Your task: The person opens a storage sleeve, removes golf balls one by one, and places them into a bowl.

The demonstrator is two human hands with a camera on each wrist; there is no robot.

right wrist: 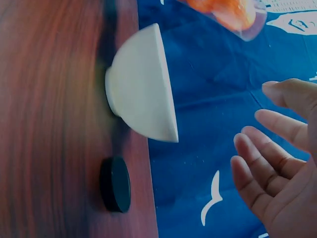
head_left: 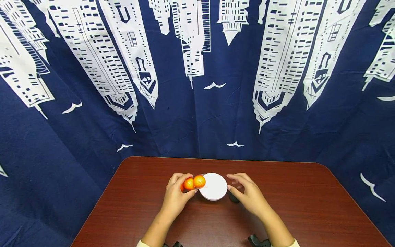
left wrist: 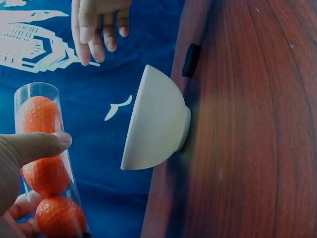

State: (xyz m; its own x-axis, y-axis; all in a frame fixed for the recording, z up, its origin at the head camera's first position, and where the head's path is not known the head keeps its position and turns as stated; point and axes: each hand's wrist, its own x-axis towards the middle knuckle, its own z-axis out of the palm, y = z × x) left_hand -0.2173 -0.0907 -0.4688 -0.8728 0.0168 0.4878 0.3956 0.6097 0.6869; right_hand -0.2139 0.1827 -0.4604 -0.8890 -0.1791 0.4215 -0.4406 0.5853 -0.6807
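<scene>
Orange balls (head_left: 193, 182) in a clear tube (head_left: 197, 181), held by my left hand (head_left: 176, 197), tilt over the white bowl (head_left: 213, 187) at lower centre. My right hand (head_left: 248, 195) hovers, fingers relaxed. Left wrist: thumb on tube, lower left. Right wrist: black cap (right wrist: 115, 184) below the bowl; palm spread at right.

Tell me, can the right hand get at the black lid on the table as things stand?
Probably yes. The right hand is open and holds nothing, and the black lid lies on the table just beside it, next to the white bowl. Nothing appears to lie between them.
</scene>
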